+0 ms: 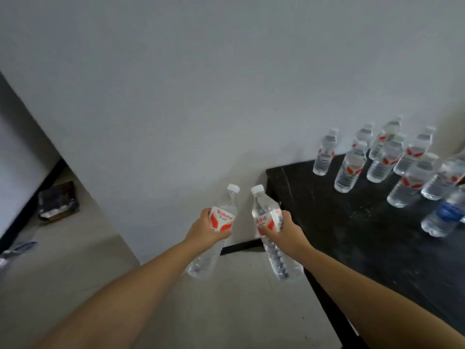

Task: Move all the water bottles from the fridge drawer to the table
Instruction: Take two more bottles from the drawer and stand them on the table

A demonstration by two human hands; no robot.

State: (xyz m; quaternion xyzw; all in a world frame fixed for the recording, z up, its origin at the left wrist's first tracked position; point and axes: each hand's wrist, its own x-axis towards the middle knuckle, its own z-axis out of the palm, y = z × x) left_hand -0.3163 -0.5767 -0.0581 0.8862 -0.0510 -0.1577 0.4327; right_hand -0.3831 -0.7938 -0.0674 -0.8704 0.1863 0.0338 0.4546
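The table [339,222] runs out of view at the right and bottom edges, so its full extent cannot be told. At the right edge, a blue-labelled bottle [445,215] and a bottle beside it [448,177] are partly cut off. The standing bottles [387,157] overlap, so their count is uncertain. On the floor at left, a dark object [59,201] is too blurred to identify, as is a smeared shape [17,249] at the left edge.

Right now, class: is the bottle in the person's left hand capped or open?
Capped: the bottle in the left hand shows its white cap in place.
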